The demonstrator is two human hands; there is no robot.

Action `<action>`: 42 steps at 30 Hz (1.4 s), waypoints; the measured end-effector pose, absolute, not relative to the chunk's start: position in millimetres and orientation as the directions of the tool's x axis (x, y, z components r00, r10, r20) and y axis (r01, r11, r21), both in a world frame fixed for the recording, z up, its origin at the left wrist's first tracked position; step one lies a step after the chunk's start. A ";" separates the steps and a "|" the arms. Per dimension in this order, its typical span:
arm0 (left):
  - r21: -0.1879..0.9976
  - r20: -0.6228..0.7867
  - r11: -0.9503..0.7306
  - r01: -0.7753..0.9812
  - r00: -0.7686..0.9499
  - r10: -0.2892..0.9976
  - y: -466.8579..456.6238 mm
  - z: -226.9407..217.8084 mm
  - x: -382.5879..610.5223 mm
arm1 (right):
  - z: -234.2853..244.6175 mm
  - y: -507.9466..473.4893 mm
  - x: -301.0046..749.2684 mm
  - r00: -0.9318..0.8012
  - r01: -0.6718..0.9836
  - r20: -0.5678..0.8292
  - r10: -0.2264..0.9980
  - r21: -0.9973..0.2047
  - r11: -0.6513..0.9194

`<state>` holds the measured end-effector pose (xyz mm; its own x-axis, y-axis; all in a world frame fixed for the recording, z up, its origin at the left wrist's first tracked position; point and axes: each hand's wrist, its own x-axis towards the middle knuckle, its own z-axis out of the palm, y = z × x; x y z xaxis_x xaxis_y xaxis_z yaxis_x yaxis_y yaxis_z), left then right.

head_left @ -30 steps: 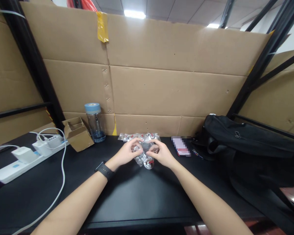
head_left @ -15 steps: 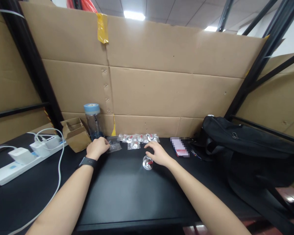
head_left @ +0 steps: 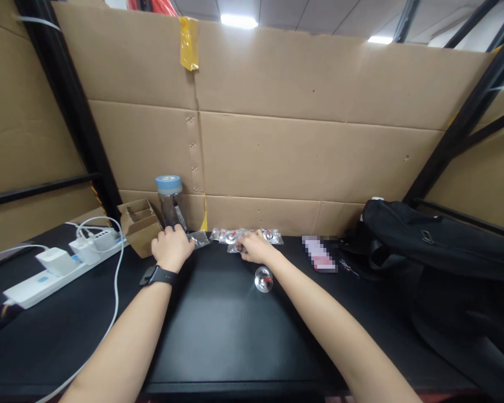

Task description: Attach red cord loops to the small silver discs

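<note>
My left hand (head_left: 173, 248), with a dark watch on its wrist, is beside a clear plastic bag (head_left: 199, 239) at the back of the black table; its fingers look spread. My right hand (head_left: 254, 246) reaches to the row of bagged silvery discs (head_left: 223, 235). Its fingers are closed on a bagged disc (head_left: 234, 248) in front of that row, partly covering it. Nearer to me, below the right wrist, a loose shiny round disc (head_left: 264, 280) with a red mark lies on the table.
On the left are a white power strip (head_left: 37, 288) with chargers and cables, an open cardboard box (head_left: 141, 228) and a blue-lidded bottle (head_left: 170, 201). A blurred-out flat thing (head_left: 319, 253) and a black bag (head_left: 428, 240) lie to the right. Cardboard (head_left: 273, 151) walls the back.
My right hand has left the loose disc and moved left and back onto the bagged disc. My left hand has turned and its fingers have spread beside the plastic bag. The view has shifted slightly.
</note>
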<state>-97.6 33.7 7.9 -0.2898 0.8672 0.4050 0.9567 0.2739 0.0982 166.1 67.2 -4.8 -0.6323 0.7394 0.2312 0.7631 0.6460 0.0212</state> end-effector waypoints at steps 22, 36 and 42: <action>0.637 0.374 -0.604 0.479 0.493 0.786 6.2 -18.8 0.0 | 10.7 4.8 231.7 -0.317 0.575 0.419 0.851 -0.628 0.524; 0.697 0.473 -0.623 0.355 0.427 0.771 7.0 -8.7 -0.2 | 19.2 -5.6 237.6 -0.322 0.402 0.484 0.814 -0.708 0.580; 0.726 0.463 -0.593 0.349 0.390 0.796 8.1 -11.9 1.1 | 16.9 -5.9 234.7 -0.246 0.390 0.552 0.797 -0.696 0.602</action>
